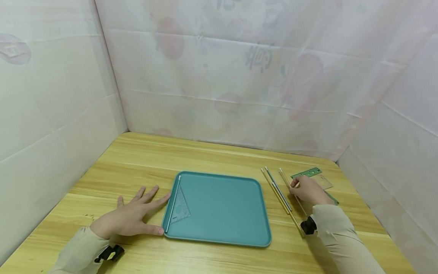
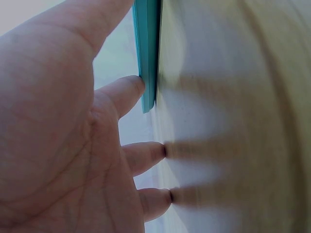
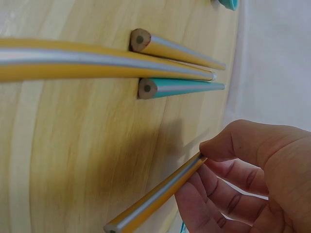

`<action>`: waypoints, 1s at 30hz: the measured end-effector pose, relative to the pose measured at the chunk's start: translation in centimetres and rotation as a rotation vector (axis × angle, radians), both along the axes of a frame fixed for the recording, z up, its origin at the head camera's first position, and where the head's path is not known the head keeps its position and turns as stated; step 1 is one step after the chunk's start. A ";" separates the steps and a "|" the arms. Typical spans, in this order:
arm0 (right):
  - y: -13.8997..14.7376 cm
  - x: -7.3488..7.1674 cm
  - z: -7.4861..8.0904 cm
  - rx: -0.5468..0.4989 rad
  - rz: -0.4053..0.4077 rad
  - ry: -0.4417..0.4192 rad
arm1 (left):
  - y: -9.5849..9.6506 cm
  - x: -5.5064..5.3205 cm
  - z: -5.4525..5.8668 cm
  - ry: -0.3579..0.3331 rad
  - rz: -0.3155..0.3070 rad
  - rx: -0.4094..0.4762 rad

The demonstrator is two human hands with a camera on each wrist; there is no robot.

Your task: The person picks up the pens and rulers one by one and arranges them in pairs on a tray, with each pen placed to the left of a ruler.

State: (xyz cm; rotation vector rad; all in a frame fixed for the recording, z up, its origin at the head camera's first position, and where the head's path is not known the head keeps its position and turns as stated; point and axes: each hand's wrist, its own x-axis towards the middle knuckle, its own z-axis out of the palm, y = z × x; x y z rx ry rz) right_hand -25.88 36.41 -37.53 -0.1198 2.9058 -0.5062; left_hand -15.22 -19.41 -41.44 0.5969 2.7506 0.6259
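Observation:
My right hand (image 1: 309, 190) pinches a yellow pencil (image 3: 158, 196) with a silver stripe between thumb and fingers, over the right side of the table. Left of it lie more unsharpened pencils: a yellow pencil (image 3: 180, 51), a teal pencil (image 3: 187, 87) and another yellow pencil (image 3: 97, 63) nearer me. With fingers spread, my left hand (image 1: 131, 217) rests at the left edge of the teal tray (image 1: 222, 243), thumb and index fingertips at its rim. Inside the tray, along its left side, are a pencil (image 1: 173, 203) and a clear set square (image 1: 181, 211).
A green stencil ruler (image 1: 310, 172) and a clear set square (image 1: 326, 182) lie just beyond my right hand, partly hidden by it. Another green piece (image 1: 332, 198) shows beside the wrist. Pale printed cloth (image 1: 222, 76) walls the wooden table (image 1: 154, 148) on the far side and both sides.

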 end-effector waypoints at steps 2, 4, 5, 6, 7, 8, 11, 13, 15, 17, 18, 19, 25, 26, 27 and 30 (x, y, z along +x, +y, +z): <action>-0.1 0.0 0.0 -0.002 0.002 0.000 | 0.0 0.0 0.0 0.002 -0.001 0.000; -0.1 0.0 0.0 -0.005 0.003 -0.003 | 0.0 0.0 0.0 0.009 -0.004 0.001; -0.1 0.0 0.0 -0.007 0.002 -0.006 | 0.0 0.0 -0.1 0.012 -0.006 0.002; -0.2 0.0 0.1 -0.010 0.002 -0.010 | 0.0 0.0 0.0 0.012 -0.005 0.001; -0.3 0.1 0.1 -0.011 -0.001 -0.012 | 0.0 0.0 0.0 0.012 -0.005 0.001; -0.3 0.0 0.1 -0.015 -0.001 -0.014 | 0.0 0.0 0.0 0.010 -0.003 0.002; -0.5 0.0 0.2 -0.020 -0.001 -0.018 | 0.0 -0.1 -0.1 0.007 -0.002 0.003; -0.6 0.0 0.3 -0.022 -0.002 -0.020 | 0.1 -0.1 -0.2 0.009 -0.001 0.001; -0.7 -0.1 0.2 -0.028 -0.002 -0.020 | 0.1 -0.1 -0.2 0.012 -0.003 -0.002; -0.8 -0.1 0.2 -0.033 -0.002 -0.019 | 0.0 -0.1 -0.2 0.012 -0.001 -0.002; -0.8 -0.1 0.2 -0.039 -0.004 -0.020 | 0.0 -0.1 -0.1 0.012 -0.001 -0.002; -0.9 -0.1 0.2 -0.042 -0.003 -0.018 | 0.0 -0.1 -0.1 0.011 -0.001 -0.002; -1.2 0.0 0.4 -0.052 0.008 -0.005 | 0.0 -0.1 0.0 0.007 0.001 -0.005; -1.3 0.0 0.4 -0.054 0.009 -0.002 | 0.0 -0.1 0.0 0.007 0.001 -0.006; -1.3 0.1 0.5 -0.055 0.009 0.000 | 0.0 -0.1 0.0 0.006 0.001 -0.005; -1.6 0.1 0.5 -0.062 0.011 0.007 | 0.0 -0.1 0.0 0.005 0.000 -0.003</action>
